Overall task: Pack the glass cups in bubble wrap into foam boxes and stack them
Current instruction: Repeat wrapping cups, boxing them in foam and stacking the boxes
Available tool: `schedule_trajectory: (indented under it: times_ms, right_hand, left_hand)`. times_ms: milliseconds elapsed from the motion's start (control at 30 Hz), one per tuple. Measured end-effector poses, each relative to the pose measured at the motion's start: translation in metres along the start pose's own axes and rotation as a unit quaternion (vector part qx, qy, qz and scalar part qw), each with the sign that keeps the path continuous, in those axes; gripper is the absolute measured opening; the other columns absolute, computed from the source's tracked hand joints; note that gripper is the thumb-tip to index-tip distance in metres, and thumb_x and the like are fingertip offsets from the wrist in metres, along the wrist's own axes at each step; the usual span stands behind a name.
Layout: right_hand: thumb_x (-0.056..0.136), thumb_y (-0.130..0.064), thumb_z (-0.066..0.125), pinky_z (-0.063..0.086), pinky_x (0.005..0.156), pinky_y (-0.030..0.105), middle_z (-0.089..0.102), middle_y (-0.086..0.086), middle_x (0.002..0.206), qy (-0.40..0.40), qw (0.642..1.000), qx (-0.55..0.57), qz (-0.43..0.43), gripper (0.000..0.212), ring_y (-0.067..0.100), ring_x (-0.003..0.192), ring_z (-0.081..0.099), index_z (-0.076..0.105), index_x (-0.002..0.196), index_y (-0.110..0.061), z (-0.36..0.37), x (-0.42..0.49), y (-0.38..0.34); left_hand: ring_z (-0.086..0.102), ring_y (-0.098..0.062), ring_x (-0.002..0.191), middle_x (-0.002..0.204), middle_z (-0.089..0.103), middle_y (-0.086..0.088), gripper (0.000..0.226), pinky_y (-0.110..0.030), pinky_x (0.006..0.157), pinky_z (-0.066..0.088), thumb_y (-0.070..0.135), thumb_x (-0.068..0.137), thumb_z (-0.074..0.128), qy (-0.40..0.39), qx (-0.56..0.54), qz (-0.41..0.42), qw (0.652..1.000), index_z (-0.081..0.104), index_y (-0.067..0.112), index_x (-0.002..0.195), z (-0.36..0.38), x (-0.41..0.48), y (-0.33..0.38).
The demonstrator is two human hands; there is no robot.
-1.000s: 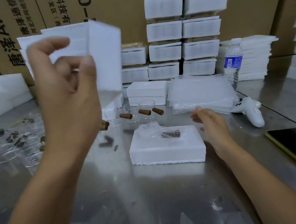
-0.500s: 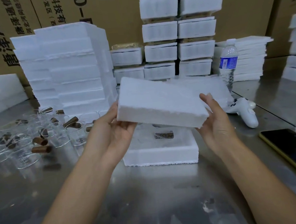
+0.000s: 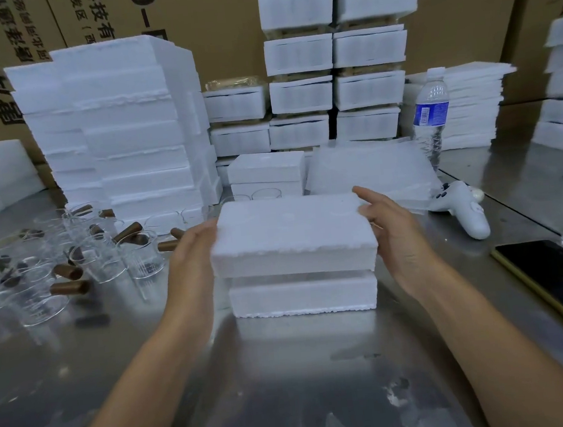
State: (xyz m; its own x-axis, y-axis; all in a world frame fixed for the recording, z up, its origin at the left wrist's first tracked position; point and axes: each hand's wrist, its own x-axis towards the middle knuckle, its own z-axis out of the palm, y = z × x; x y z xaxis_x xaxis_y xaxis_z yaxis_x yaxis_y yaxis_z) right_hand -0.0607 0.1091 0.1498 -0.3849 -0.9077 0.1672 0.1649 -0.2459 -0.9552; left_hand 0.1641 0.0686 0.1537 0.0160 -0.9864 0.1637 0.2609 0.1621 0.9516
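— What had been changed since the earlier frame?
— The foam lid (image 3: 292, 233), tilted then, had been levelled and lowered. It was held squarely above the foam base (image 3: 303, 294), with a narrow gap left between them.
— How was it gripped?
— It was clasped by its ends. The left hand (image 3: 194, 252) was wrapped round one end and the right hand (image 3: 392, 237) round the other, with one finger laid over the top.
— And the wrapped cup?
— It was hidden directly beneath the grip, presumably in the base. Loose glass cups (image 3: 140, 258) were left well outside the left hand.
— Which step was in hand?
— Closing the box, it was judged. Next, the lid would need to be lowered with its edges matched and pressed evenly, so that nothing was crushed.
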Motion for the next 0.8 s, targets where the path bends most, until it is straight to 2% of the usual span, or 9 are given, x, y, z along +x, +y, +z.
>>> schedule_trajectory:
  times_ms: [100,133,233,400,500,633,667,733,800]
  right_hand:
    - [0.062,-0.033,0.058,0.038,0.08,0.034,0.067,-0.006,0.082,0.006,0.999,-0.039,0.005,0.029,0.016,0.085,0.055,0.074,0.086,-0.032,-0.001,0.0,0.002]
    - [0.063,-0.033,0.058,0.039,0.081,0.034,0.068,-0.008,0.08,0.01,0.999,-0.048,0.006,0.023,0.015,0.084,0.057,0.075,0.079,-0.032,-0.002,0.0,0.002]
    - [0.073,-0.028,0.063,0.042,0.083,0.034,0.072,-0.006,0.08,0.004,0.998,-0.061,0.004,0.011,0.016,0.081,0.063,0.073,0.072,-0.024,-0.004,-0.001,0.004]
    - [0.086,-0.02,0.06,0.041,0.065,0.026,0.068,-0.009,0.068,0.021,0.996,-0.08,0.015,0.025,0.006,0.063,0.061,0.07,0.063,-0.022,-0.003,-0.003,0.005]
    - [0.086,-0.023,0.06,0.039,0.061,0.026,0.065,-0.011,0.063,0.027,0.994,-0.106,0.02,0.028,0.007,0.061,0.058,0.07,0.059,-0.026,-0.001,-0.004,0.007]
    - [0.083,-0.029,0.062,0.046,0.067,0.029,0.069,-0.003,0.076,0.031,0.992,-0.103,0.06,0.014,0.015,0.072,0.061,0.07,0.075,-0.021,-0.002,-0.003,0.008]
    - [0.082,-0.032,0.063,0.047,0.062,0.026,0.069,0.0,0.079,0.026,0.991,-0.103,0.078,0.014,0.015,0.07,0.062,0.068,0.08,-0.019,-0.002,-0.003,0.007]
    - [0.078,-0.039,0.062,0.045,0.05,0.023,0.068,0.002,0.079,0.016,0.986,-0.116,0.122,0.022,0.014,0.063,0.06,0.067,0.086,-0.019,-0.004,-0.005,0.005]
    - [0.072,-0.048,0.062,0.047,0.062,0.029,0.071,0.004,0.082,0.01,0.977,-0.141,0.16,0.033,0.018,0.07,0.061,0.069,0.085,-0.019,-0.004,-0.006,0.002]
  left_hand:
    - [0.061,-0.02,0.104,0.099,0.07,0.004,0.015,-0.036,0.097,0.044,0.019,0.093,0.055,0.01,0.013,-0.009,1.0,0.068,0.024,0.086,-0.002,0.003,-0.01]
    - [0.06,-0.021,0.105,0.101,0.069,0.002,0.015,-0.035,0.098,0.043,0.019,0.093,0.055,0.007,0.019,-0.011,1.0,0.067,0.024,0.085,-0.001,0.003,-0.011]
    - [0.06,-0.015,0.097,0.096,0.067,0.006,0.015,-0.026,0.084,0.044,0.018,0.093,0.054,-0.004,0.026,-0.002,1.0,0.065,0.025,0.086,0.003,0.007,-0.014]
    - [0.059,-0.01,0.102,0.112,0.063,0.008,0.028,-0.024,0.084,0.045,0.016,0.096,0.047,-0.06,0.059,-0.024,0.996,0.063,0.039,0.101,0.001,0.016,-0.016]
    - [0.058,-0.01,0.105,0.116,0.063,0.009,0.03,-0.025,0.088,0.044,0.015,0.097,0.045,-0.085,0.069,-0.041,0.993,0.066,0.036,0.101,-0.002,0.021,-0.016]
    - [0.064,-0.006,0.09,0.107,0.067,0.008,0.026,-0.02,0.072,0.048,0.016,0.097,0.046,-0.116,0.053,-0.072,0.989,0.066,0.032,0.104,-0.005,0.028,-0.014]
    - [0.066,-0.006,0.088,0.104,0.068,0.009,0.025,-0.021,0.072,0.049,0.017,0.097,0.046,-0.119,0.046,-0.081,0.989,0.065,0.032,0.106,-0.006,0.029,-0.015]
    - [0.066,-0.011,0.096,0.108,0.069,0.006,0.026,-0.027,0.078,0.049,0.022,0.098,0.044,-0.134,0.05,-0.096,0.985,0.062,0.029,0.117,-0.007,0.03,-0.017]
    - [0.062,-0.023,0.11,0.12,0.066,-0.005,0.033,-0.037,0.092,0.045,0.028,0.099,0.042,-0.139,0.06,-0.117,0.981,0.056,0.02,0.127,-0.006,0.028,-0.019]
